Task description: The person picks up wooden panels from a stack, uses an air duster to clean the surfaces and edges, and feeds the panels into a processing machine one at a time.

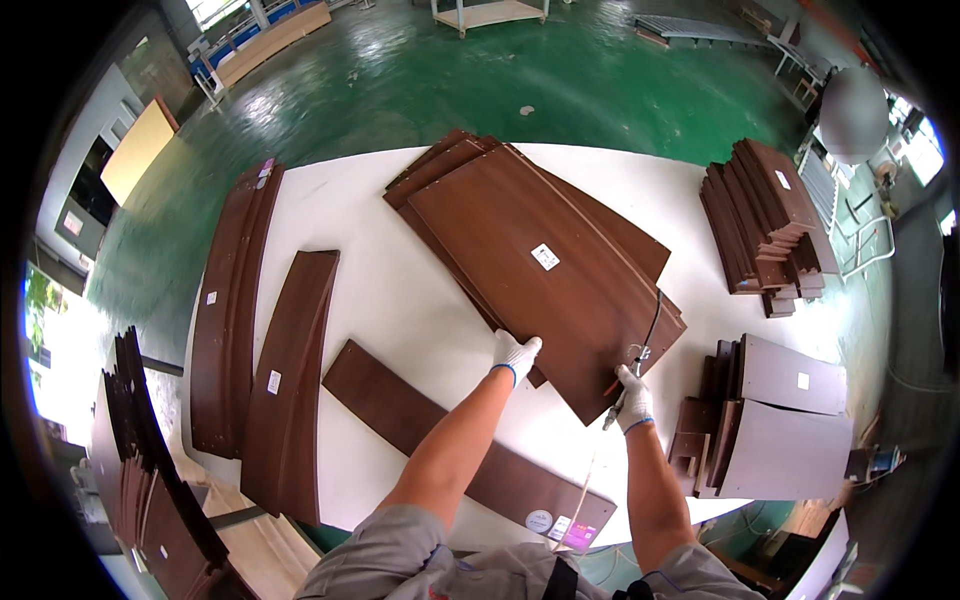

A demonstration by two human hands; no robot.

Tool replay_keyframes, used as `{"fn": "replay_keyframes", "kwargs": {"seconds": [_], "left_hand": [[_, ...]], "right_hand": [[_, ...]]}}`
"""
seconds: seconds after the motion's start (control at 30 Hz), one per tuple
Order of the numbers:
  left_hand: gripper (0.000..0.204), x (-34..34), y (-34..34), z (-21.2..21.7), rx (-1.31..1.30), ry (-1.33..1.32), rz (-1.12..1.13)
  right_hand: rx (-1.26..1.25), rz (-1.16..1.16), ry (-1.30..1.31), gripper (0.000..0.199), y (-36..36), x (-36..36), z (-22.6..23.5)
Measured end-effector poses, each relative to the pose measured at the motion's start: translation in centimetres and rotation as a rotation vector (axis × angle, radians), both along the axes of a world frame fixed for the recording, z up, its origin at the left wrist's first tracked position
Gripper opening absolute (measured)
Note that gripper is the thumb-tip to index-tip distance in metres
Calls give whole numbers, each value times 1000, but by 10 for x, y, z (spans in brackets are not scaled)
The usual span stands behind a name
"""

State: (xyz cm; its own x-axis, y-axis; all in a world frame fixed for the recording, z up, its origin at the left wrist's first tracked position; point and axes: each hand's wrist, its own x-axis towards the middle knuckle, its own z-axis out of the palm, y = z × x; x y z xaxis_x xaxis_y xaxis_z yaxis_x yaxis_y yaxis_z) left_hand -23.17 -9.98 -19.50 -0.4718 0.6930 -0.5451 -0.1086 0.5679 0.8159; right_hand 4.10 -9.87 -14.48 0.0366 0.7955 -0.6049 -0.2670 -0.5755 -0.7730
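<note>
Your gloved left hand (516,355) presses flat on the top brown panel (545,290) of a four-panel stack mid-table. Your right hand (630,398) grips a small tool (640,352) at its edge. Three long boards (290,380) lie left.

Bare white table (400,300) between long brown boards (290,370) and panel stack (540,270).

Workshop interior: glossy green floor (420,80); white worktable (400,290); pale shelving frame (490,12) and metal rack (690,28) at far side; bright daylight from window (55,350) at left
</note>
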Motion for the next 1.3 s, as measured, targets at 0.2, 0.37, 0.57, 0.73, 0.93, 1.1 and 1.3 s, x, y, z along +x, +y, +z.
{"fn": "replay_keyframes", "kwargs": {"seconds": [0.2, 0.37, 0.57, 0.73, 0.93, 1.1, 1.3], "left_hand": [[79, -77, -10, 37, 20, -478, 242], [52, -98, -53, 80, 276, -836, 159], [52, -26, -181, 67, 422, -971, 162], [38, -78, -146, 77, 559, -1234, 282], [19, -86, -138, 115, 462, -970, 485], [32, -130, -204, 118, 491, -598, 645], [31, -176, -324, 208, 656, -531, 1031]], "right_hand": [[71, 3, -117, 22, -86, -47, 52], [-107, -42, -140, 19, -175, -54, 132], [-176, 53, -415, 28, -255, 59, 221], [-30, -141, -374, 17, -310, 131, 268], [86, -117, -384, 27, -267, 134, 238], [55, 176, -352, 26, -238, 96, 235], [44, 491, -339, 25, -184, 33, 205]]}}
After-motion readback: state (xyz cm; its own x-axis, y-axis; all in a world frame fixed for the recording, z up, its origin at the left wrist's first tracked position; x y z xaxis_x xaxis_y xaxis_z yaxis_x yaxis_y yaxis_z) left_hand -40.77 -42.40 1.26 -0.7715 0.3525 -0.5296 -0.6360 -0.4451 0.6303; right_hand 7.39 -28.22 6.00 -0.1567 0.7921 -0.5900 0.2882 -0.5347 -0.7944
